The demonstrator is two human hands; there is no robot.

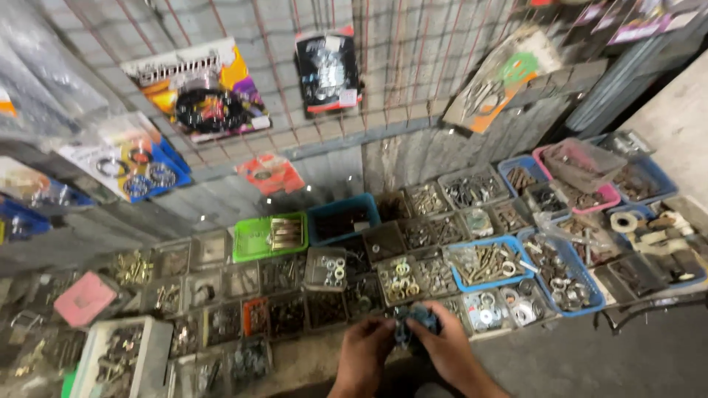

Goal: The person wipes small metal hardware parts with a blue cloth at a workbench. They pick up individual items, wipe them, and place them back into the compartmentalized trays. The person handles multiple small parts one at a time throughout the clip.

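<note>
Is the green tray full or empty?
Partly filled. The green tray holds a small cluster of metal parts on its right side, while its left side shows bare green bottom. What the parts are is too blurred to tell.

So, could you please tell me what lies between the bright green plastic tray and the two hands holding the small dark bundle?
In the head view, small clear boxes of dark hardware lie between the green tray and the hands.

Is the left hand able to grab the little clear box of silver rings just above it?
Probably not right away. The left hand is busy: together with the right hand it holds a dark bluish bundle. The clear box of silver rings sits open and uncovered close ahead, so nothing else blocks it.
</note>
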